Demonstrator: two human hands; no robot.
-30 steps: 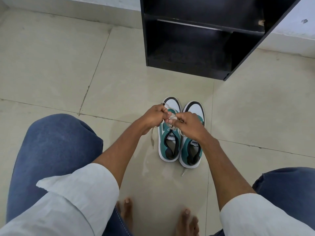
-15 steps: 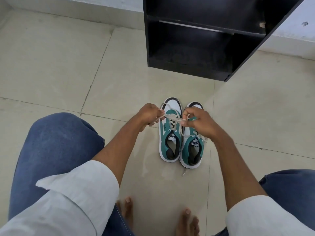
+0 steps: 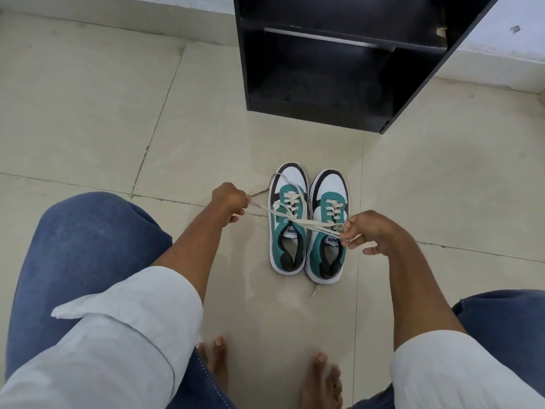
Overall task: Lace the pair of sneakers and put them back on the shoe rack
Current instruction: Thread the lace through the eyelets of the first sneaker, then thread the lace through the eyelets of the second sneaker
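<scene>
The left hand (image 3: 228, 202) and right hand (image 3: 371, 231), spread wide apart, each pinch a lace (image 3: 312, 224) end over the left sneaker (image 3: 287, 219); the shoe rack (image 3: 339, 63) stands beyond.

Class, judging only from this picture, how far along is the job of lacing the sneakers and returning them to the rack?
Done: both sneakers show laces crossed through their eyelets. In hand: the left hand and right hand pull the left sneaker's lace ends apart, seemingly tightening a knot. Left: finish that knot, check the right sneaker, where a loose lace tip trails by its heel, then put both in the black shoe rack.
</scene>
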